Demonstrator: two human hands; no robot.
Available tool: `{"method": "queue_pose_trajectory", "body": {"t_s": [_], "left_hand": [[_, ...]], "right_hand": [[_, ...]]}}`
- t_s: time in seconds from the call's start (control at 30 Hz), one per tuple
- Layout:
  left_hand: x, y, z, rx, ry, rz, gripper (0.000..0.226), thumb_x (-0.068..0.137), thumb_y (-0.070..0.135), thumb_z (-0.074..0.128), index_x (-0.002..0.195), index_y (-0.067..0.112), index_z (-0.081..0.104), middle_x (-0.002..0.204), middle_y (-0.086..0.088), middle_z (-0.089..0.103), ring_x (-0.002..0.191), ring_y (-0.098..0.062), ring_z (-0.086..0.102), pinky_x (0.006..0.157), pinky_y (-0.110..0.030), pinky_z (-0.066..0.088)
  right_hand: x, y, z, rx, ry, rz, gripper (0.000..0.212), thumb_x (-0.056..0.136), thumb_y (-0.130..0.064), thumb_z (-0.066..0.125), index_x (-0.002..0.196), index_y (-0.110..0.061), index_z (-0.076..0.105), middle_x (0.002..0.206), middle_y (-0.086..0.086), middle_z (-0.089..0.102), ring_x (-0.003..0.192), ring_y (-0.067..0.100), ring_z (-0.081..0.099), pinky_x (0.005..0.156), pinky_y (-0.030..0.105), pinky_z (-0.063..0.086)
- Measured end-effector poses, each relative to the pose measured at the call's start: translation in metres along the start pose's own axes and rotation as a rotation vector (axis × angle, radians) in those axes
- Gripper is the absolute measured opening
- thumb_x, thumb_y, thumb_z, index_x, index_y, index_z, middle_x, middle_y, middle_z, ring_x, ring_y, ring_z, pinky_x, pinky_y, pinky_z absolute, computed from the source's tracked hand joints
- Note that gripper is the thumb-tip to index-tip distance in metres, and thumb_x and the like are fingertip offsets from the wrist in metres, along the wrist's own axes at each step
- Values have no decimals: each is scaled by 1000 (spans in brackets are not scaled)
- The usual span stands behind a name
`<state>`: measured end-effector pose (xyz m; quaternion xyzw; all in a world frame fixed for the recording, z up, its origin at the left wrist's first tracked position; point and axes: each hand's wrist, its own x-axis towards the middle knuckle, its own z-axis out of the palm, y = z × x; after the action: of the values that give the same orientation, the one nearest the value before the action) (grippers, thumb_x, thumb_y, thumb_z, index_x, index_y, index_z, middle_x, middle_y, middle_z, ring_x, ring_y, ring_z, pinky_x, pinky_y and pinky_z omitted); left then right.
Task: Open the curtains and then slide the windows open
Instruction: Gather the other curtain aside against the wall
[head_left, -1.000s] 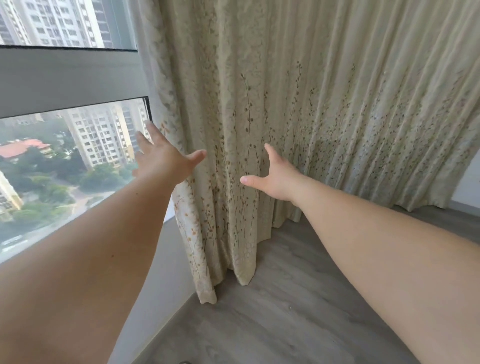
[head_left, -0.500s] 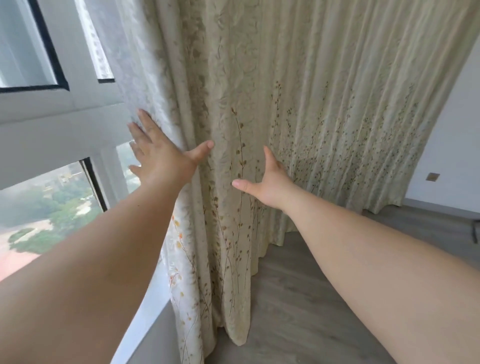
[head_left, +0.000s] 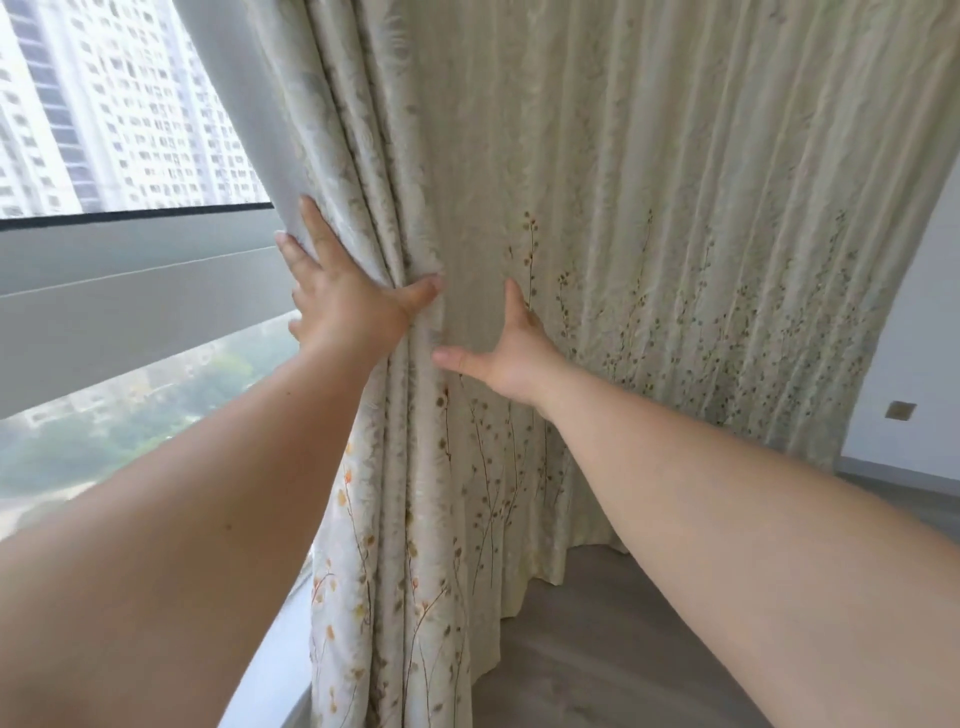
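Hanging in bunched folds, cream floral curtain (head_left: 649, 260) under left hand (head_left: 348, 306)

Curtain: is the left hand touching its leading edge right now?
Yes, the left hand lies spread on the gathered edge of the curtain, its thumb pressed into the folds.

No text, label, brand, number or sign can be read anywhere.
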<state>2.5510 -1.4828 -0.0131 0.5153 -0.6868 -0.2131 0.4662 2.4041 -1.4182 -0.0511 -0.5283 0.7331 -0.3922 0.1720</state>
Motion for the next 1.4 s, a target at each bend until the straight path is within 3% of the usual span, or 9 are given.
{"method": "queue_pose_trajectory", "body": {"t_s": [0.2, 0.53, 0.67, 0.9, 1.07, 1.13, 1.2, 1.27, 1.4], "left_hand": [[67, 34, 80, -36, 133, -16, 87, 78, 23, 46, 140, 35, -14, 142, -15, 25, 128, -33, 26, 99, -49, 29], [191, 86, 242, 60, -12, -11, 85, 80, 1, 38, 142, 38, -7, 153, -4, -19, 139, -32, 7, 109, -52, 20], [235, 106, 312, 21, -77, 111, 85, 80, 1, 37, 142, 36, -10, 153, -8, -18, 140, -33, 2, 111, -45, 13], [308, 140, 437, -74, -256, 229, 83, 81, 10, 40, 141, 35, -12, 153, -2, -19, 138, -32, 12, 108, -47, 25], [348, 152, 525, -11, -334, 161, 80, 84, 21, 47, 142, 30, -8, 154, -1, -16, 139, -33, 9, 107, -50, 22], [359, 165, 557, -24, -401, 112, 82, 87, 22, 48, 142, 29, -12, 154, -4, -14, 137, -35, 15, 99, -48, 32], [365, 185, 595, -19, -455, 111, 86, 88, 22, 48, 140, 28, -19, 155, -8, -9, 116, -39, 41, 76, -40, 42], [368, 205, 635, -3, -471, 132, 85, 88, 20, 47, 141, 22, -19, 154, -13, -2, 79, -37, 48, 64, -33, 38], [364, 243, 719, 48, -394, 315, 71, 87, 19, 44, 144, 5, 4, 152, -21, 5, 131, -45, 24, 78, -33, 18]], "right_hand": [[89, 49, -55, -26, -16, 10, 130, 61, -71, 71, 145, -37, -23, 161, 4, -10, 146, 29, 9, 113, 51, 17], [231, 139, -119, -39, 70, 71, 129, 61, -72, 70, 146, -37, -21, 161, 1, -9, 146, 26, 10, 113, 49, 19], [295, 171, -146, -56, 141, 122, 128, 62, -73, 69, 147, -36, -21, 161, 2, -8, 146, 26, 12, 113, 47, 20], [402, 201, -207, -16, 323, 152, 128, 61, -72, 70, 147, -37, -18, 162, 1, -3, 145, 25, 13, 112, 47, 21], [439, 258, -247, -36, 372, 252, 128, 61, -74, 68, 147, -37, -19, 162, 1, -5, 145, 26, 13, 112, 48, 22], [451, 279, -266, -14, 404, 257, 128, 60, -73, 69, 147, -38, -18, 162, 0, -6, 146, 26, 11, 112, 49, 21], [465, 305, -289, -2, 434, 260, 128, 61, -72, 70, 147, -38, -17, 162, -1, -5, 146, 25, 11, 112, 50, 20], [479, 333, -312, 8, 460, 261, 128, 61, -71, 71, 147, -37, -16, 161, -1, -4, 146, 25, 11, 112, 49, 20], [502, 391, -367, 13, 511, 247, 131, 58, -71, 72, 148, -36, -17, 161, -1, -7, 146, 25, 7, 113, 50, 17]]}}
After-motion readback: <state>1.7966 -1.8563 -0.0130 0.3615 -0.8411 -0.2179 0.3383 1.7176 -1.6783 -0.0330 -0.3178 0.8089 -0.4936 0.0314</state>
